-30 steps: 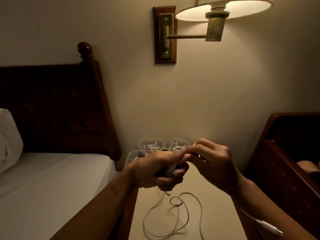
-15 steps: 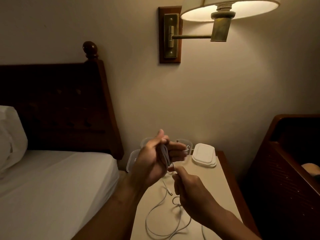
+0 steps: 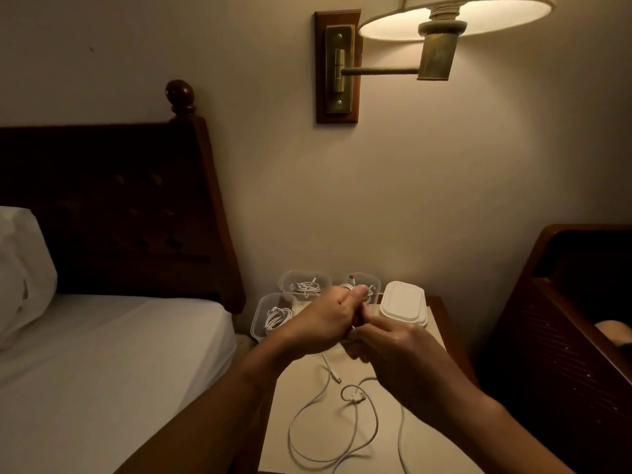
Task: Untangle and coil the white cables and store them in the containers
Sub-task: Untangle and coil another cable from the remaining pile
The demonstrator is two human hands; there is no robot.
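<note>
Coiling is the step in hand: the left hand (image 3: 323,321) is closed around a bundle of white cable held above the far part of the nightstand (image 3: 434,328), while the right hand (image 3: 393,347) pinches the cable just beside it, fingers curled, feeding the next turn. How many turns the bundle holds cannot be told, since the fingers hide it. The loose cable (image 3: 355,436) trails from the hands down onto the near tabletop in wide loops, a connector end (image 3: 337,379) lying free. To wind well, the right hand should likely draw slack evenly and keep each turn the same size, letting the loops slide rather than snag on themselves. Three clear containers (image 3: 266,316) at the far left corner already hold coiled cables, and stacked white lids (image 3: 402,302) sit to their right. Room is tight: the bed (image 3: 102,354) lies close on the left, dark wooden furniture (image 3: 564,336) on the right, and the loops lie near the tabletop's near edge.
</note>
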